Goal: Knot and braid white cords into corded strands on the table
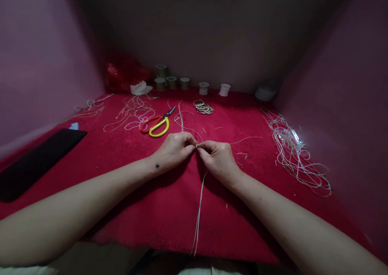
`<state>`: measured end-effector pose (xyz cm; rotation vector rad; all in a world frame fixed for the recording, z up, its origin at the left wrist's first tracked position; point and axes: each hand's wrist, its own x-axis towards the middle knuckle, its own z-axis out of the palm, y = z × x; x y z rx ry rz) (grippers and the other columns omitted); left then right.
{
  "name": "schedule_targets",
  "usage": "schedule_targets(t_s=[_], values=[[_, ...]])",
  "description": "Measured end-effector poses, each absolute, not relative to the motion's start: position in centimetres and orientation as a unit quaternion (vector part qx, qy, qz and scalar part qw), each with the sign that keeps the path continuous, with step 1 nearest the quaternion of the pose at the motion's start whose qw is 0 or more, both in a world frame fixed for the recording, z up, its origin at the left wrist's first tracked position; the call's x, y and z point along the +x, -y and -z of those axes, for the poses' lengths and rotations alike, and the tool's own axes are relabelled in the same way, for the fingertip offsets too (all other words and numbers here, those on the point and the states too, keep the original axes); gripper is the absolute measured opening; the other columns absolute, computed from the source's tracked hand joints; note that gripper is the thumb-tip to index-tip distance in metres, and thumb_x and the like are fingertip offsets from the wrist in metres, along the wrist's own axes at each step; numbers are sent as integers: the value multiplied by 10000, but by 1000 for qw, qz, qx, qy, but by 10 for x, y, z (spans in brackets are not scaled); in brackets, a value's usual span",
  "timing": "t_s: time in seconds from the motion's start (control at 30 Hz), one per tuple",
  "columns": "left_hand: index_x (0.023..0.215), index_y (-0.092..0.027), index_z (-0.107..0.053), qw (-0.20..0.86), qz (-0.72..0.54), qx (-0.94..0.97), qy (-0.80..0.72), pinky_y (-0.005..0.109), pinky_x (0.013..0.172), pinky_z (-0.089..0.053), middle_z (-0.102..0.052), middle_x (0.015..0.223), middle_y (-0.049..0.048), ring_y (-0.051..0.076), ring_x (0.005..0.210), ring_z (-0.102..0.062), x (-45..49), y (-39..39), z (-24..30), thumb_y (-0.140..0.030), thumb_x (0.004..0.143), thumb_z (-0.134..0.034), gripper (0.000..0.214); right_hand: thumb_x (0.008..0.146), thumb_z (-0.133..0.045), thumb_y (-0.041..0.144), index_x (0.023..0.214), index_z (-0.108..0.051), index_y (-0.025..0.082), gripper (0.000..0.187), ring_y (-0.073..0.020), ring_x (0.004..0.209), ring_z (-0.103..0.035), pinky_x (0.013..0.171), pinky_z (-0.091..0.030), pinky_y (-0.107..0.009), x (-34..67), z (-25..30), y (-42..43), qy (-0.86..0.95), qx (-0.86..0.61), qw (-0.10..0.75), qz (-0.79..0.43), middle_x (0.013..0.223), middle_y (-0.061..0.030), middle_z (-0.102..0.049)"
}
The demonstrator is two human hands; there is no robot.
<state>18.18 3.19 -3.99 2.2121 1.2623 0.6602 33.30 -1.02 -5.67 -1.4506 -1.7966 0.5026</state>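
Observation:
My left hand (pixel 180 147) and my right hand (pixel 218 158) meet over the middle of the red cloth, thumb and forefinger of each pinched on thin cord. Between the fingertips shows a small pale loop or knot; its exact form is too small to tell. Pale cord ends (pixel 199 214) run from under my right hand down toward the front edge of the cloth. More strands lead away beyond my hands, and one stretches out to the right. Scissors (pixel 159 123) with one red and one yellow handle lie just beyond my left hand, blades pointing away.
Several thread spools (pixel 203 88) stand along the back wall near a red plastic bag (pixel 125 75). A coiled cord bundle (pixel 203 107) lies before them. Loose cords (pixel 298 158) heap at right, others (pixel 133 113) at left. A black flat case (pixel 42 160) lies far left; cord snippets are scattered about.

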Motion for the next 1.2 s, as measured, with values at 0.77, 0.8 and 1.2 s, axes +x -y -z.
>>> schedule_targets(t_s=[0.77,0.8,1.2], values=[[790,-148,-649,204,-171,815,-516,234,578,-377,-653,703,38,133,621,-553,190,-28,33,-219,766,-480,186,736,-538,187,881,-712,162,228,-148,620,-602,618,-440,-260,333,54,8,685,-611,340,-205,703,-51,-685],[794,-150,-647,196,-170,816,-517,236,582,-377,-653,707,37,134,624,-553,190,-28,34,-211,762,-477,183,735,-537,185,883,-712,162,230,-148,621,-603,620,-442,-260,333,54,8,685,-608,343,-207,705,-51,-685],[773,-174,-623,165,-155,816,-532,252,569,-350,-631,681,32,145,612,-537,193,-27,37,-238,753,-471,166,737,-525,176,901,-710,153,248,-154,641,-608,643,-452,-274,333,53,9,691,-606,338,-203,734,-67,-690]])
